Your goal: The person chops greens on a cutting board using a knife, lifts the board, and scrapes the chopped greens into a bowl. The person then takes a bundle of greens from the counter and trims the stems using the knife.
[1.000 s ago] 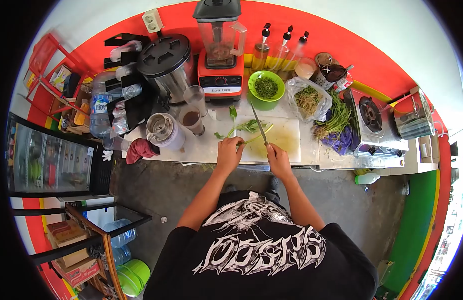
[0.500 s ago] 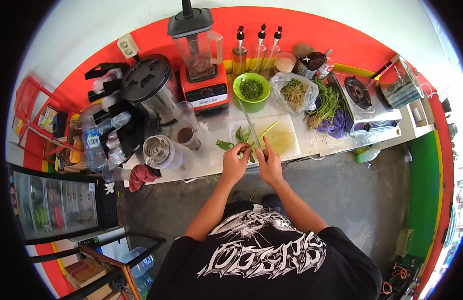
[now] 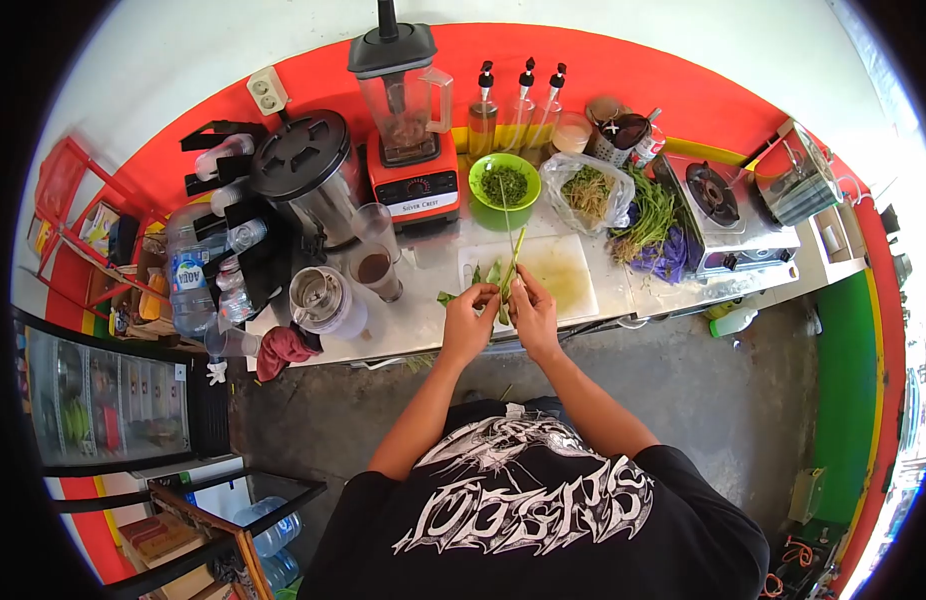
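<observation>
My right hand [image 3: 534, 312] is closed around a knife [image 3: 508, 215], whose thin blade points away from me toward the green bowl [image 3: 503, 212] of chopped greens. Pinched in my left hand [image 3: 470, 322] is a leafy green stalk [image 3: 516, 260], its pale end standing up alongside the blade. Leaves [image 3: 493, 273] stick out around my left fingers. Both hands meet at the near edge of a white cutting board [image 3: 568, 280]. My right fingers hide the knife handle, and whether they also touch the stalk I cannot tell.
Left of the board stand a glass of brown liquid [image 3: 376, 272], a metal-topped jug [image 3: 323, 300] and a red blender [image 3: 415, 185]. To the right lie a plastic bag of roots [image 3: 587, 192], leafy greens [image 3: 648, 215] and a gas stove [image 3: 728, 215]. Pump bottles [image 3: 524, 110] line the wall.
The stalk has swung from slanting right to nearly upright, beside the blade. The knife has turned slightly more upright, and my hands stay close together.
</observation>
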Tool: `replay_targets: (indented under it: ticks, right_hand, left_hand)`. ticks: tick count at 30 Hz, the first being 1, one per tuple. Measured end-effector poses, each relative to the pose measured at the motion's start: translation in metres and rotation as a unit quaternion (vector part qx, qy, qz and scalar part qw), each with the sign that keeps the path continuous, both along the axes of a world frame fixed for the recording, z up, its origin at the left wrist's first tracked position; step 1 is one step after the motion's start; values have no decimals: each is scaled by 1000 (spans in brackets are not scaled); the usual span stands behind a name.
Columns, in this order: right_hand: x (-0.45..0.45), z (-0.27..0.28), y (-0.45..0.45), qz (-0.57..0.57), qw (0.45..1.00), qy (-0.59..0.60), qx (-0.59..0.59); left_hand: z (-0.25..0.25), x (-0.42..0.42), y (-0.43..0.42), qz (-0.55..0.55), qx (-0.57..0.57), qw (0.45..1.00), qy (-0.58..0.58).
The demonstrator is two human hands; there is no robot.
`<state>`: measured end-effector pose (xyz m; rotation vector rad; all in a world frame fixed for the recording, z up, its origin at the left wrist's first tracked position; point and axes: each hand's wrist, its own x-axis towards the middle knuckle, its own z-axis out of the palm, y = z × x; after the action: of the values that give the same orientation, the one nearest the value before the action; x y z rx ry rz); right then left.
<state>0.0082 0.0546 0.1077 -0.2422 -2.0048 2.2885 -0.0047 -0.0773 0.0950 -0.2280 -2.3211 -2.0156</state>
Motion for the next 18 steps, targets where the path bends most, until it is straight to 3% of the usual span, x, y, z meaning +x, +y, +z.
replay_targets:
  ticks: [5, 7, 10, 18]
  right_hand:
    - [-5, -12, 9, -3, 1000, -5, 13]
    - [-6, -15, 11, -29, 989, 21, 143]
    - [-20, -36, 27, -38, 986, 7, 165]
    - [-22, -34, 55, 7, 992, -120, 24]
  left_hand:
    - [11, -2, -1, 14, -16, 1000, -17]
    - [10, -3, -2, 16, -12, 999, -29]
    - [-5, -7, -4, 41, -21, 998, -51]
    - [-14, -11, -6, 59, 21, 997, -53]
